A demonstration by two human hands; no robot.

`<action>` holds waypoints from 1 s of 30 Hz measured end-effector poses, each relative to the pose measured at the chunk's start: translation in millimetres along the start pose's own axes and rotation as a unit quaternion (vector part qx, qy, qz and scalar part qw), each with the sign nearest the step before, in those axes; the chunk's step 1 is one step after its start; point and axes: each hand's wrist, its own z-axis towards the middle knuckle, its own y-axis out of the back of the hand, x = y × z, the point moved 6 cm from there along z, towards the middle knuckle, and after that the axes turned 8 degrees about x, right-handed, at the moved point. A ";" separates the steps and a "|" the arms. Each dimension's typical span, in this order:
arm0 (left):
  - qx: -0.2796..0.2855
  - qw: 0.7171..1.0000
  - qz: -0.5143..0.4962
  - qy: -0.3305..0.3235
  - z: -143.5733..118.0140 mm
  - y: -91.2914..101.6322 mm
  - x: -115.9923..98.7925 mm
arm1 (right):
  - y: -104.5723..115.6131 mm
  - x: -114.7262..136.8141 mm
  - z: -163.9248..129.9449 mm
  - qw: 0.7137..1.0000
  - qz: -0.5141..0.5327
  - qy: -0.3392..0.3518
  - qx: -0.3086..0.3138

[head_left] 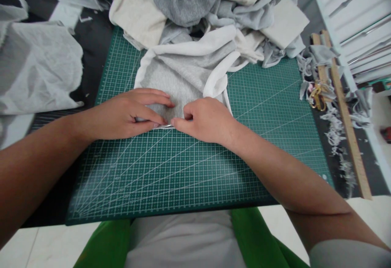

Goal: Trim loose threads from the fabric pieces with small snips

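A grey fabric piece [179, 78] with a white rolled border lies on the green cutting mat [171, 170]. My left hand [131, 113] lies flat on its near edge, fingers pressing the cloth down. My right hand [206, 119] rests just to the right, thumb and fingers pinched on the same near edge, touching the left fingertips. A thin pale strip shows between the two hands at the hem.
A heap of grey and cream fabric pieces [214, 7] sits at the mat's far edge. White cloth [36, 68] lies to the left. A wooden ruler [345, 113], gold scissors [317, 97] and fabric scraps [336, 133] lie at the right.
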 end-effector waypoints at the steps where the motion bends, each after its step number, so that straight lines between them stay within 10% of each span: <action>1: -0.001 1.000 0.001 -0.002 -0.1 0.0 -0.1 | 0.3 0.0 -0.2 1.000 0.001 0.001 -0.001; 30: 0.000 1.000 -0.011 -0.010 -1.5 -0.7 0.9 | -1.1 2.0 -1.4 1.000 -0.002 0.014 -0.022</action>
